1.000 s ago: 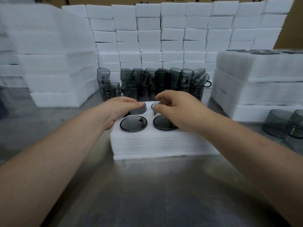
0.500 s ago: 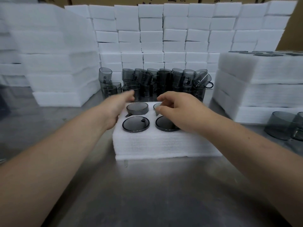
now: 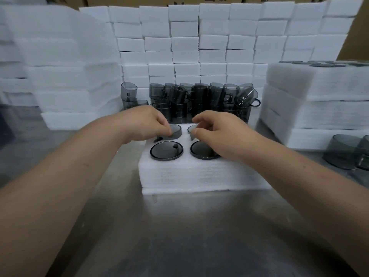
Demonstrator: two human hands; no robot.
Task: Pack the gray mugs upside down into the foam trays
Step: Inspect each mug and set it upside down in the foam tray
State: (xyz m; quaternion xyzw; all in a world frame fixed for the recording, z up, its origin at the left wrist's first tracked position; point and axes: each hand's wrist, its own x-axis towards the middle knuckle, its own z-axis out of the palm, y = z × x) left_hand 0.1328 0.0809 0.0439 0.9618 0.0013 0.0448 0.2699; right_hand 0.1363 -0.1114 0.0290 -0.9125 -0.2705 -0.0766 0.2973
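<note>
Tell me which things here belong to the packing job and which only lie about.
Job: foam tray, near-left mug, near-right mug, far-left mug in left hand, far-right mug in right hand, loose mugs.
Lying about: foam block wall, cardboard boxes, table.

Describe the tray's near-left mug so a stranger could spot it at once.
Find the white foam tray in the middle of the metal table. In its near-left slot sits the mug, upside down, the only one of four whose round base shows whole.
</note>
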